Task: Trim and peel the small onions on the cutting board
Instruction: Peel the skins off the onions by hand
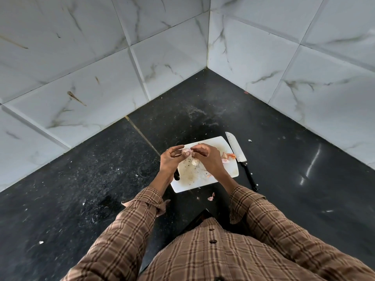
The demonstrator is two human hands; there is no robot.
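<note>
Above the white cutting board [205,179], my left hand [171,159] holds a small pale pink onion [186,152] between thumb and fingers. My right hand [207,157] pinches the onion's skin at its right side with curled fingertips. Another small whitish onion piece [194,162] lies on the board just below my hands. Pink and orange peel scraps [228,157] sit near the board's right edge. A knife [238,155] with a black handle lies on the counter along the board's right side, untouched.
The board rests on a black speckled counter [101,179] in a corner of white marbled wall tiles [81,67]. Peel bits [211,196] lie on the counter in front of the board. Small crumbs are scattered over the counter.
</note>
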